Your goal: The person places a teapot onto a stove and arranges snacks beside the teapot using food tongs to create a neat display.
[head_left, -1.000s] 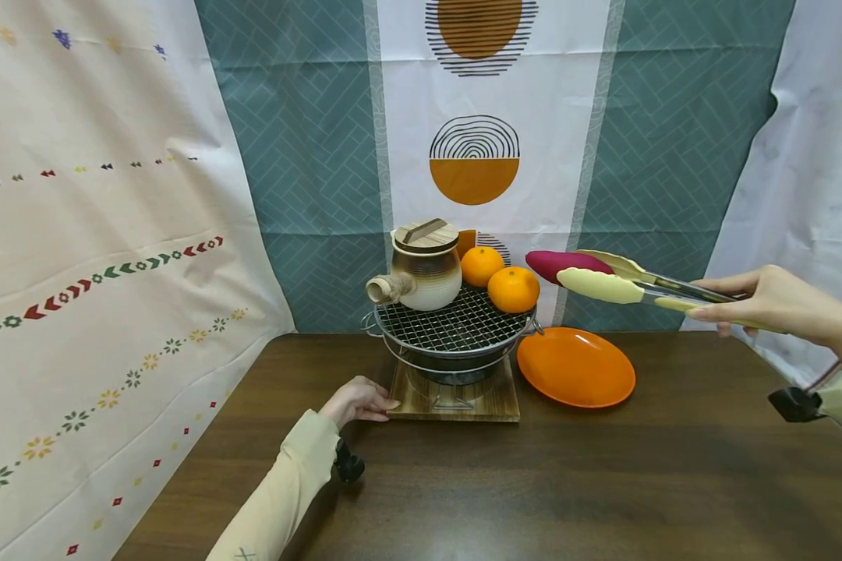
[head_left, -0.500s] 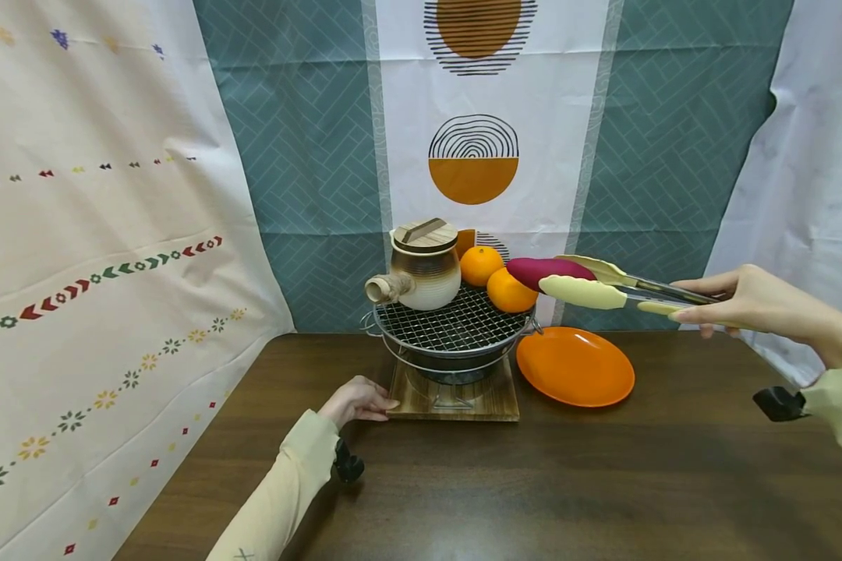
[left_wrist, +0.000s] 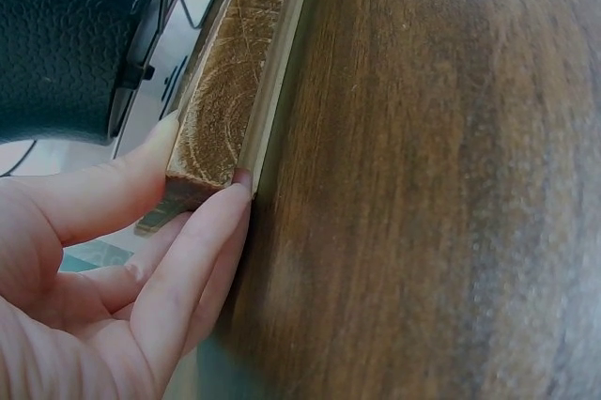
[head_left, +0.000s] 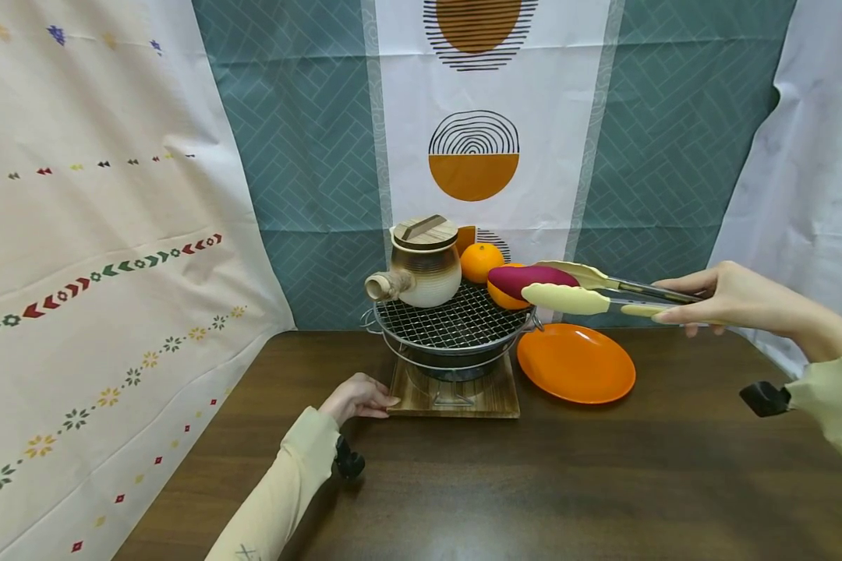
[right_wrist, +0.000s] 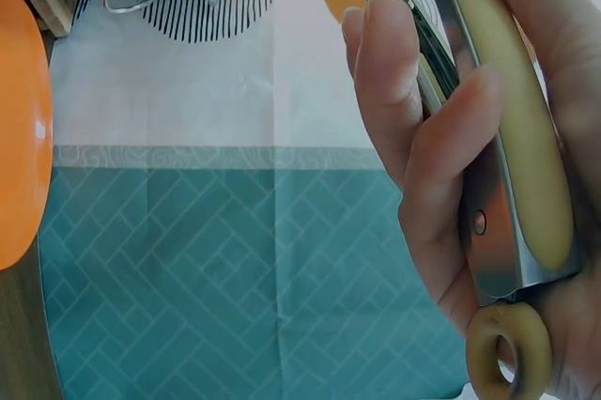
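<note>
My left hand (head_left: 358, 396) pinches the front left corner of the wooden board (left_wrist: 225, 90) under the round tabletop grill (head_left: 438, 331), thumb on one face and fingertips at the opposite edge. My right hand (head_left: 751, 304) grips a pair of tongs (right_wrist: 526, 128) with cream tips and handle covers. Between the tips is a purple sweet potato (head_left: 522, 278), held level over the grill's right side. It overlaps the front mandarin (head_left: 507, 301) in the head view. A second mandarin (head_left: 482, 262) sits behind that one on the mesh.
A brown and cream clay pot (head_left: 431, 284) with a wooden lid and a rope-wrapped side handle stands on the grill's left. An orange plate (head_left: 575, 365) lies on the dark wooden table (head_left: 533, 483) right of the grill. Patterned curtains (head_left: 309, 156) hang behind and at the sides.
My right hand has moved left with the tongs, bringing the sweet potato from right of the grill to over its right side and lowering it slightly. The left hand stays at the board's corner.
</note>
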Tool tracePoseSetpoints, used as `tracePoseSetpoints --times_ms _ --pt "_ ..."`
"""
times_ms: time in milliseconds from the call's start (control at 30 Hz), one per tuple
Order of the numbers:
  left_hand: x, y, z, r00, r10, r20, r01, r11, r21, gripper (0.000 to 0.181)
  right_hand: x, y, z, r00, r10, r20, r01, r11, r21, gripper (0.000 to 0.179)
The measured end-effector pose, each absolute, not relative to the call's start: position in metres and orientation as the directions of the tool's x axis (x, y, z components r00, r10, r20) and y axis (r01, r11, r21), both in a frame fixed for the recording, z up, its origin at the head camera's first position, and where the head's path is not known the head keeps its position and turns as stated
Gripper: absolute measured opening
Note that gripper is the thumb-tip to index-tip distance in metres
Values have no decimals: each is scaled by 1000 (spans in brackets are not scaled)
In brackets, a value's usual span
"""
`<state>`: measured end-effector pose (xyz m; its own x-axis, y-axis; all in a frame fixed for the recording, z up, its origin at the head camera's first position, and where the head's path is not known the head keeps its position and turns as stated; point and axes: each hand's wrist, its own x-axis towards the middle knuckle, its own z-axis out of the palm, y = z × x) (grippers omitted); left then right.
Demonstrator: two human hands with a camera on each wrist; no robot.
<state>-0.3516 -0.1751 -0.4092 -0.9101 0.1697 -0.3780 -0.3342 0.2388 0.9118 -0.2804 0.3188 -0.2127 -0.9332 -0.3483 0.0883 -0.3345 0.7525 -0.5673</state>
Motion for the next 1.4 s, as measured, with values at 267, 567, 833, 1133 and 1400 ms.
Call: tracePoseSetpoints --times_ms 267,567,833,1133,1400 --pt "-352 -175 -410 -910 168 -379 -335 239 911 46 -281 309 -210 -917 -392 79 -363 732 -576 61" --pt "-352 -174 -409 -916 158 -368 -326 242 914 43 -281 291 -209 -905 -415 88 -396 752 -527 62" --pt "-353 -175 -410 -910 172 -377 -333 237 913 45 -282 272 -211 -886 -457 75 -420 723 -549 63" --pt "-353 -176 -410 -914 175 -366 -322 237 917 45 -280 253 -210 -867 -494 62 -445 712 -543 66" --pt "-352 -175 -411 -914 183 -361 -316 234 919 45 -283 243 -211 -853 -518 59 -465 705 -536 67"
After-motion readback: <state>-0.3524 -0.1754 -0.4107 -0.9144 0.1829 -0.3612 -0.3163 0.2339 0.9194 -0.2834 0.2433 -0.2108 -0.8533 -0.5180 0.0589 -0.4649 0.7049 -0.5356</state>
